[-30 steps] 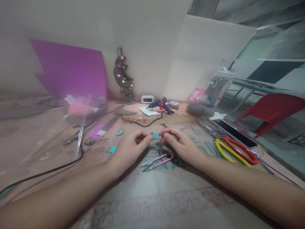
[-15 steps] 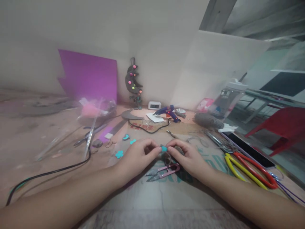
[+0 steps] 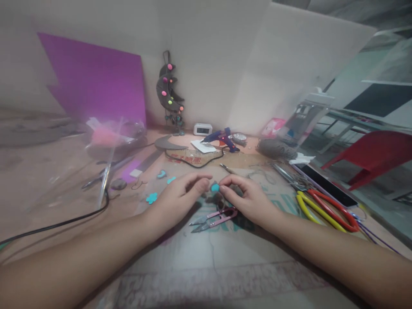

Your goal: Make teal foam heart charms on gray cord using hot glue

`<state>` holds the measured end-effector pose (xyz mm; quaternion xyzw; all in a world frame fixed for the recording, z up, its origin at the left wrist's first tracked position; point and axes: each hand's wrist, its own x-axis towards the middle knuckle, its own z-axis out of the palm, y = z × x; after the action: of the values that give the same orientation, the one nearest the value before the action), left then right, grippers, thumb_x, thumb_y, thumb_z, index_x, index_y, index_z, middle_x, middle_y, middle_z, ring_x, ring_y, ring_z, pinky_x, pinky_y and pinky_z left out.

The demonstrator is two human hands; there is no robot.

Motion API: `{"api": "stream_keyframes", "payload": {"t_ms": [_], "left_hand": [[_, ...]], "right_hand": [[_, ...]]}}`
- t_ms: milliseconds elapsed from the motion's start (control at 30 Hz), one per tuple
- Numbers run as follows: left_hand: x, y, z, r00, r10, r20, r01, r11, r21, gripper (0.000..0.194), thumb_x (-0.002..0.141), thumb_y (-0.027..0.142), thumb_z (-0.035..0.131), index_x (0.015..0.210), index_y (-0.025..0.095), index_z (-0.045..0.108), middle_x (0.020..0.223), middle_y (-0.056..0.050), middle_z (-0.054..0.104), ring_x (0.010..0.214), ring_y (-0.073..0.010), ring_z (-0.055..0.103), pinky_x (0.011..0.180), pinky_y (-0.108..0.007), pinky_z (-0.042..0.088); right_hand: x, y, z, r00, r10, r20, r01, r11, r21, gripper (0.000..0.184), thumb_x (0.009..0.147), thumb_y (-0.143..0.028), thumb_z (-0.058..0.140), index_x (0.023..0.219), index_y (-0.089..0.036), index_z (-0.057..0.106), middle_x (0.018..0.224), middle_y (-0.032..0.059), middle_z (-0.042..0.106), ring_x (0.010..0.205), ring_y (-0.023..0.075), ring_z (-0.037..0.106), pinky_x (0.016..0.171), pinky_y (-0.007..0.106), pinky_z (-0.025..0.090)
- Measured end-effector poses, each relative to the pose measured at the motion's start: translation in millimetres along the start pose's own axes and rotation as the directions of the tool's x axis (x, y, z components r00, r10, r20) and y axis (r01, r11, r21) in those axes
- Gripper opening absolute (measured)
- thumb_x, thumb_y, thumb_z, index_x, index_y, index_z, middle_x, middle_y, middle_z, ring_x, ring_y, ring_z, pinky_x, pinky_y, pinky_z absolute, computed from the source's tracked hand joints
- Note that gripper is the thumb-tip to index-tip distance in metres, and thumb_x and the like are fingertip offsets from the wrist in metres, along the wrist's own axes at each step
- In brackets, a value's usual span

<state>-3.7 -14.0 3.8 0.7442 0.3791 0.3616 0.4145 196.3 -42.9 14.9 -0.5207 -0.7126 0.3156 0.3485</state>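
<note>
My right hand [image 3: 249, 198] pinches a small turquoise piece with a grey edge [image 3: 214, 187] between thumb and fingertips. Just left of it, my left hand [image 3: 182, 193] has its index finger stretched out and its thumb apart, holding nothing. Below the hands lie pink-handled thread snips [image 3: 222, 215], blades pointing left. Left of my left hand are a turquoise flower cutout [image 3: 151, 198], a curved turquoise piece [image 3: 161, 174] and another turquoise piece [image 3: 171, 180], partly hidden by the hand.
A blue glue gun [image 3: 222, 137] rests on white paper at the back, its cord looping forward. Red-and-yellow-handled scissors [image 3: 334, 210] and a phone [image 3: 325, 184] lie at right. Behind stand a clock [image 3: 202, 129], grey yarn [image 3: 277, 148] and a crescent ornament [image 3: 169, 92].
My left fingers have come off the turquoise piece and spread; the right hand keeps it pinched. The whole view has shifted, so objects appear higher and slightly left.
</note>
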Motion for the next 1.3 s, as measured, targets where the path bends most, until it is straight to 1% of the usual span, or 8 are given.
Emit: {"api": "stream_keyframes", "payload": {"t_ms": [100, 200, 333, 467, 667, 833, 1033, 1300], "left_hand": [[-1.4, -0.2, 2.2, 0.999, 0.037, 0.022, -0.038, 0.998, 0.049, 0.043, 0.087, 0.034, 0.061, 0.128, 0.022, 0.053, 0.103, -0.004, 0.066, 0.094, -0.0191, 0.063, 0.085, -0.033, 0.05], [-2.8, -0.6, 3.9, 0.991, 0.131, 0.021, -0.133, 0.986, 0.102, 0.055, 0.084, 0.024, 0.063, 0.136, 0.026, 0.044, 0.11, -0.004, 0.064, 0.099, -0.0177, 0.062, 0.089, -0.032, 0.05], [-3.8, -2.1, 4.1, 0.972, 0.233, 0.041, -0.237, 0.954, 0.184, 0.042, 0.085, 0.018, 0.06, 0.125, 0.027, 0.052, 0.107, -0.002, 0.065, 0.095, -0.0164, 0.062, 0.085, -0.03, 0.049], [-4.1, -2.4, 3.4, 0.955, 0.292, 0.052, -0.296, 0.934, 0.2, 0.033, 0.086, 0.013, 0.058, 0.115, 0.027, 0.056, 0.101, 0.002, 0.066, 0.092, -0.014, 0.061, 0.082, -0.027, 0.048], [-4.0, 0.7, 2.7, 0.957, 0.286, 0.054, -0.291, 0.937, 0.194, 0.029, 0.084, 0.011, 0.059, 0.11, 0.026, 0.059, 0.098, 0.004, 0.066, 0.088, -0.0124, 0.061, 0.079, -0.024, 0.047], [-4.2, 2.3, 2.1, 0.968, 0.238, 0.078, -0.249, 0.95, 0.189, 0.026, 0.085, 0.016, 0.058, 0.109, 0.024, 0.061, 0.098, 0.002, 0.068, 0.086, -0.0148, 0.062, 0.078, -0.028, 0.048], [-4.8, 4.0, 1.0, 0.974, 0.213, 0.077, -0.223, 0.959, 0.176, 0.021, 0.088, 0.019, 0.054, 0.107, 0.024, 0.062, 0.103, 0.0, 0.07, 0.095, -0.0181, 0.064, 0.083, -0.03, 0.049], [-5.0, 4.7, 0.8, 0.974, 0.214, 0.081, -0.223, 0.965, 0.14, 0.021, 0.088, 0.019, 0.053, 0.106, 0.024, 0.063, 0.101, 0.0, 0.07, 0.096, -0.0176, 0.064, 0.086, -0.029, 0.049]], "right_hand": [[0.5, -1.0, 0.1, 1.0, -0.026, -0.012, 0.026, 1.0, 0.005, 0.012, 0.087, -0.027, 0.055, 0.082, -0.019, 0.061, 0.07, -0.0014, 0.063, 0.06, 0.0109, 0.059, 0.051, 0.02, 0.048], [0.9, -2.4, 0.2, 0.999, -0.046, -0.017, 0.046, 0.999, -0.007, 0.012, 0.088, -0.026, 0.054, 0.081, -0.019, 0.061, 0.069, -0.0021, 0.062, 0.059, 0.0102, 0.058, 0.051, 0.019, 0.047], [0.9, -3.7, 0.3, 0.993, -0.109, -0.041, 0.105, 0.991, -0.086, 0.012, 0.088, -0.024, 0.054, 0.08, -0.018, 0.061, 0.071, -0.0017, 0.062, 0.063, 0.0105, 0.058, 0.057, 0.02, 0.047], [0.1, -4.4, 0.8, 0.994, -0.103, -0.034, 0.1, 0.991, -0.091, 0.013, 0.089, -0.026, 0.054, 0.082, -0.019, 0.062, 0.074, -0.0005, 0.065, 0.064, 0.0115, 0.059, 0.057, 0.021, 0.047], [-0.9, -4.1, 2.7, 0.981, -0.191, -0.037, 0.185, 0.973, -0.138, 0.012, 0.088, -0.024, 0.055, 0.08, -0.019, 0.062, 0.076, -0.0004, 0.067, 0.071, 0.0125, 0.062, 0.067, 0.023, 0.049], [0.0, -4.0, 3.0, 0.981, -0.191, -0.035, 0.183, 0.969, -0.166, 0.013, 0.089, -0.025, 0.055, 0.08, -0.019, 0.062, 0.075, -0.0003, 0.066, 0.07, 0.0125, 0.061, 0.066, 0.023, 0.048], [-0.1, -3.6, 2.3, 0.983, -0.181, -0.019, 0.174, 0.968, -0.18, 0.014, 0.089, -0.027, 0.055, 0.08, -0.02, 0.062, 0.076, 0.0004, 0.065, 0.071, 0.0135, 0.059, 0.067, 0.025, 0.047], [-1.2, -2.7, 2.7, 0.963, -0.27, -0.015, 0.261, 0.94, -0.221, 0.012, 0.089, -0.025, 0.056, 0.081, -0.019, 0.062, 0.078, 0.0003, 0.066, 0.074, 0.0126, 0.059, 0.07, 0.023, 0.045]]}}
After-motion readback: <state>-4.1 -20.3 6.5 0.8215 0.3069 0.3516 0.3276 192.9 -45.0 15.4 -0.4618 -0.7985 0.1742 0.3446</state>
